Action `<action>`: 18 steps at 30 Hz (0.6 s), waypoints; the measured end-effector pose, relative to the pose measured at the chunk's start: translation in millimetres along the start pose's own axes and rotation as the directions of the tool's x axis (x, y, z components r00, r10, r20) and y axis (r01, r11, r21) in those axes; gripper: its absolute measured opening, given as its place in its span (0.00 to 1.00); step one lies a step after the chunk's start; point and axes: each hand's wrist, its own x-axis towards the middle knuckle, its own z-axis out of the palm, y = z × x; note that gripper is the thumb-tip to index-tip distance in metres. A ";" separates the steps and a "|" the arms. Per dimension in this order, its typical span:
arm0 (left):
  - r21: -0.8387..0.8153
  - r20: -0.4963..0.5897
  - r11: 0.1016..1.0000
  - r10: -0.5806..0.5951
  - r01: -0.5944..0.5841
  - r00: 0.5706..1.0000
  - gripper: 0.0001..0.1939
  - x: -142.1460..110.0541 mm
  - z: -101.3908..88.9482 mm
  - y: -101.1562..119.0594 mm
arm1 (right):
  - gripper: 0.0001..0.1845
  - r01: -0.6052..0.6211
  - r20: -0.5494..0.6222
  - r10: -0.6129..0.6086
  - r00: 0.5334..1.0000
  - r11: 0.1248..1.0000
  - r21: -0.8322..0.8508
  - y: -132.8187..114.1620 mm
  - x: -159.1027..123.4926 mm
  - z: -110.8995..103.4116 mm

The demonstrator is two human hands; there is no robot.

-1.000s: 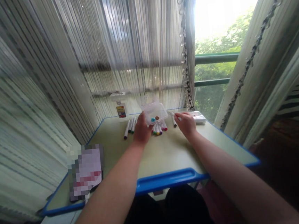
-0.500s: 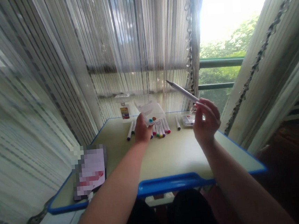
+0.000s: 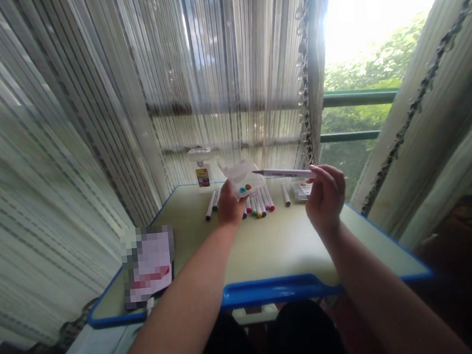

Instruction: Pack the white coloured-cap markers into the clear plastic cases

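Observation:
My left hand [image 3: 229, 206] holds a small clear plastic box [image 3: 242, 180] up above the table, with a teal and a brown round piece inside it. My right hand [image 3: 326, 196] is raised at the right and pinches a slim white pen-like marker [image 3: 285, 173] by its end, with the pointed tip aimed left toward the box. The two are apart. Just beyond and below the box lies a row of colour-capped markers [image 3: 259, 203], partly hidden behind my left hand.
A loose pair of markers [image 3: 212, 205] and a single marker [image 3: 286, 194] lie on the pale green desk [image 3: 267, 251], which has a blue rim. A labelled clear bottle [image 3: 201, 172] and a small plastic pack [image 3: 302, 190] stand at the back. A blurred paper [image 3: 148, 264] lies at left. Curtains hang behind.
My right hand has rotated the marker from pointing up-left to nearly level, its tip now closer to the box. Over the last second it lifted off the table. The left hand barely moved.

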 end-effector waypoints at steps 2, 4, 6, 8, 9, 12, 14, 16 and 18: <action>-0.001 0.014 0.999 0.040 -0.040 0.999 0.23 -1.0 0.0 0.8 | 0.16 0.026 0.039 -0.026 0.999 1.000 -0.013 0.0 -1.2 1.3; 0.012 0.037 0.996 0.090 -0.090 0.995 0.23 -2.1 0.7 0.4 | 0.16 0.051 0.068 -0.050 0.996 0.999 -0.006 -2.4 -3.0 3.9; 0.036 0.062 0.991 0.129 -0.131 0.990 0.24 -3.4 1.5 -0.2 | 0.18 0.056 0.077 -0.058 0.995 0.998 0.024 -6.6 -5.6 7.7; 0.057 0.080 0.985 0.157 -0.162 0.984 0.24 -4.8 2.2 -0.2 | 0.18 0.053 0.105 -0.060 0.993 0.997 0.064 -11.5 -8.7 11.9; 0.063 0.087 0.982 0.171 -0.177 0.981 0.24 -5.5 2.6 0.3 | 0.17 0.055 0.134 -0.067 0.989 0.995 0.088 -13.9 -10.1 13.8; 0.078 0.106 0.972 0.214 -0.222 0.971 0.23 -7.3 3.2 3.0 | 0.12 0.064 0.230 -0.103 0.968 0.984 0.169 -19.8 -12.4 18.3; 0.085 0.119 0.965 0.238 -0.249 0.964 0.22 -7.9 3.2 5.3 | 0.10 0.067 0.273 -0.125 0.954 0.975 0.210 -22.2 -12.1 20.3; 0.088 0.125 0.960 0.255 -0.267 0.959 0.22 -8.1 2.7 7.2 | 0.08 0.076 0.305 -0.141 0.942 0.974 0.216 -23.2 -11.1 21.6; 0.088 0.126 0.958 0.259 -0.271 0.957 0.23 -8.0 1.6 8.6 | 0.08 0.094 0.326 -0.158 0.932 0.974 0.204 -23.0 -10.5 22.5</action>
